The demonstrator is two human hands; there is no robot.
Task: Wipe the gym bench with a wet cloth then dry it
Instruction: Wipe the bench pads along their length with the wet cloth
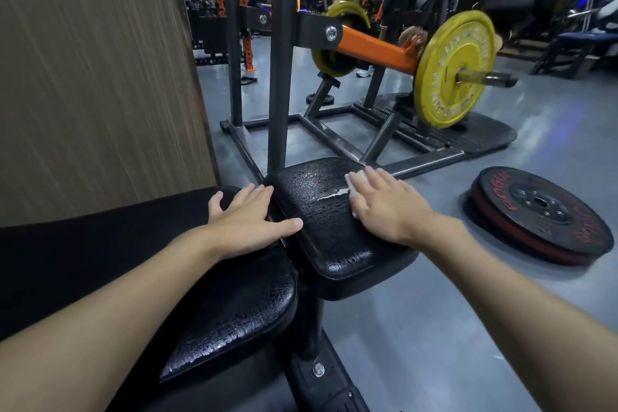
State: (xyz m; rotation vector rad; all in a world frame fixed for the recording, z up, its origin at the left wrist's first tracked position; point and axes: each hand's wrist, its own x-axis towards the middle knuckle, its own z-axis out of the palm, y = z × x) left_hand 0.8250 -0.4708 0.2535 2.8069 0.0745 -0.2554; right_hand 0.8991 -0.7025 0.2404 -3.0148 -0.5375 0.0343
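The black gym bench has a small seat pad with a torn white streak and a longer back pad nearer me; both shine with wet droplets. My right hand lies flat on the seat pad's right side, pressing a white cloth that peeks out under the fingertips and below the thumb side. My left hand rests spread across the gap between the two pads, thumb on the seat pad, holding nothing.
A black steel rack post rises just behind the seat pad. A barbell with yellow plates sits on an orange arm beyond. Black-and-red weight plates lie on the grey floor at right. A wood-grain wall stands at left. People stand far back.
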